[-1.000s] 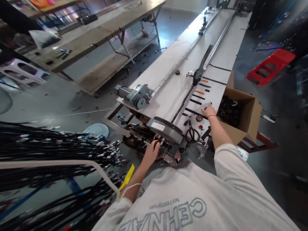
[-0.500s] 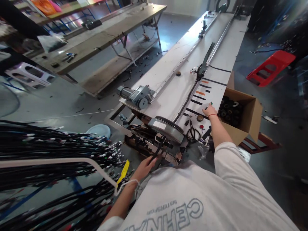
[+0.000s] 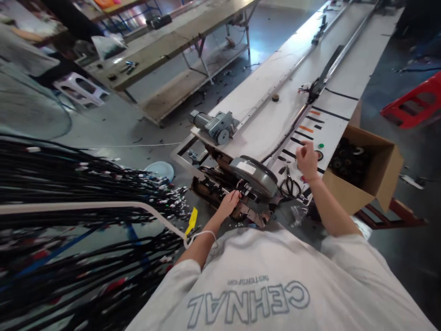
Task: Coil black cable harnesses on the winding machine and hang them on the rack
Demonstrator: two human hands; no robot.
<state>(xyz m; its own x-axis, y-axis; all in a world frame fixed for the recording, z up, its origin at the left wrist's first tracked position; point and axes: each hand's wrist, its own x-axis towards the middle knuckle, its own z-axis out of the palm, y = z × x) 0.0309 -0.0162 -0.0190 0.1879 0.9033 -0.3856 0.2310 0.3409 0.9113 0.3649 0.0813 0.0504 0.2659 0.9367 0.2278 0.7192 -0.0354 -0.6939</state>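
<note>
While a rack of black cable bundles (image 3: pixel 79 197) fills the space left of the grey wheel housing (image 3: pixel 257 174), a pale blue dish (image 3: pixel 160 170) lies on the grey concrete floor (image 3: pixel 113 124) between them. The left hand (image 3: pixel 229 203) rests, fingers curled, on the black mechanism (image 3: pixel 220 191) just under that housing; whether it clamps anything I cannot tell. Right of the housing lie scissors (image 3: pixel 290 186); the right hand (image 3: pixel 306 158) hovers loosely closed and empty over the white bench (image 3: pixel 262 124), near a green button (image 3: pixel 321 145) and an open cardboard box (image 3: pixel 370 172).

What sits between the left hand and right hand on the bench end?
Head view: the grey wheel housing and black scissors lie between the left hand and right hand.
</note>
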